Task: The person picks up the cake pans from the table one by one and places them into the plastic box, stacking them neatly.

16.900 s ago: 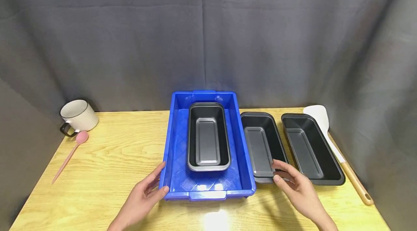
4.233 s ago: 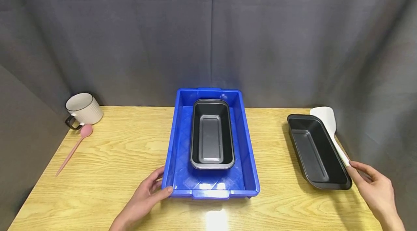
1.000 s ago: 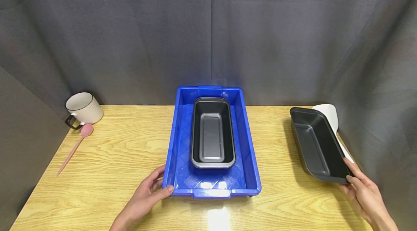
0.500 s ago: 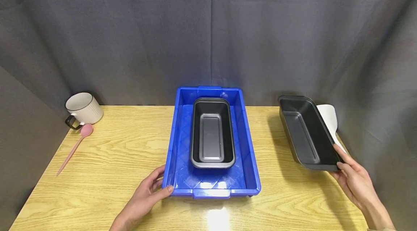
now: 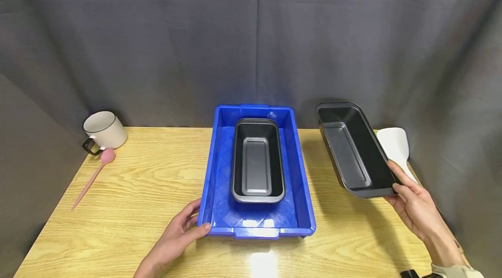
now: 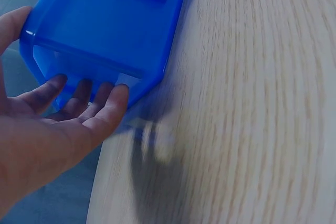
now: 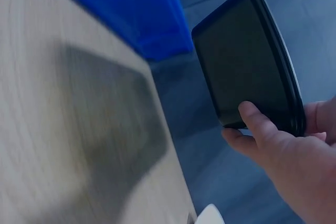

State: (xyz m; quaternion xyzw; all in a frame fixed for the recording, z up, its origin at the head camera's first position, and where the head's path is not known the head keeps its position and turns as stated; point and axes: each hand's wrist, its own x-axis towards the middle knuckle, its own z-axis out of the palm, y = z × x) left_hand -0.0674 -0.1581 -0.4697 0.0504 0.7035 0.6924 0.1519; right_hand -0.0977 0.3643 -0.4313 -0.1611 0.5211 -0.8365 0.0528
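Observation:
A dark loaf pan [image 5: 347,149] hangs tilted above the table, right of the blue plastic bin [image 5: 256,232]. My right hand [image 5: 417,210] grips its near right corner, thumb at the rim and fingers underneath; the right wrist view shows fingertips against the pan's outer wall [image 7: 244,61]. At the bin's near left corner my left hand [image 5: 172,234] holds on, thumb on the rim and bent fingers along the side, as the left wrist view also shows on the bin [image 6: 105,19]. Inside the bin sits another dark loaf pan [image 5: 256,167], upright; whether more pans nest in it is hidden.
A spatula with a white head [image 5: 394,145] lies at the table's right edge, its handle behind my right hand. At far left stand a white mug [image 5: 105,132] and, before it, a pink spoon [image 5: 94,177]. A grey curtain [image 5: 251,42] borders the wooden table [image 5: 157,169].
My right hand has lifted the right-hand loaf pan off the table and carried it leftward. Since the earliest frame, the pan beside the bin has left that place. My left hand stays at the bin.

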